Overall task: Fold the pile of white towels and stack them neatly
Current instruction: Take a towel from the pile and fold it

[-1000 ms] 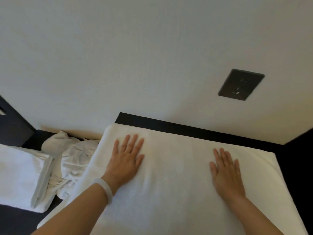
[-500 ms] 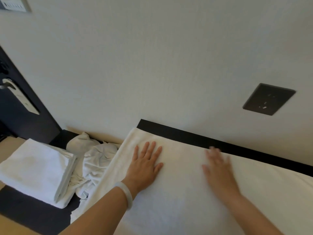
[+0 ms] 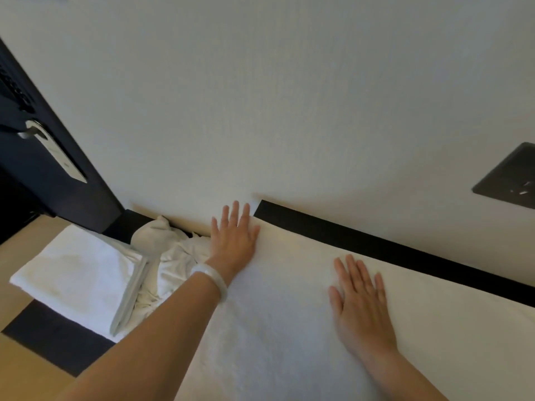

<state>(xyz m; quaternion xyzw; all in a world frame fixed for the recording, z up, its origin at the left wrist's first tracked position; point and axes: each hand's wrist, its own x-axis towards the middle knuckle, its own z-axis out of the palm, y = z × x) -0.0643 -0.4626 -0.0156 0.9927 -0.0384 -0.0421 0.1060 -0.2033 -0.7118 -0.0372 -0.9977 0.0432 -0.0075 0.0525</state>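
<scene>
The person's left hand (image 3: 234,238) and left forearm (image 3: 162,328) are bare apart from a bangle (image 3: 210,277) around the wrist. It is a thick, smooth, rounded ring, milky white and plain, with a soft sheen. It may be jade or glass, but the view is too soft to tell. The right hand (image 3: 362,302) and right forearm (image 3: 405,377) show only bare skin.

The spread rectangular terry towel (image 3: 289,314) is plain white with a fine nubbly weave. On the left, the folded stack of flat towels (image 3: 72,273) and the crumpled cloth heap (image 3: 173,253) are white too. The flat tabletop (image 3: 376,244) beneath is black. The far textured wall (image 3: 260,96) is off-white, its square socket plate (image 3: 509,178) dark grey.
</scene>
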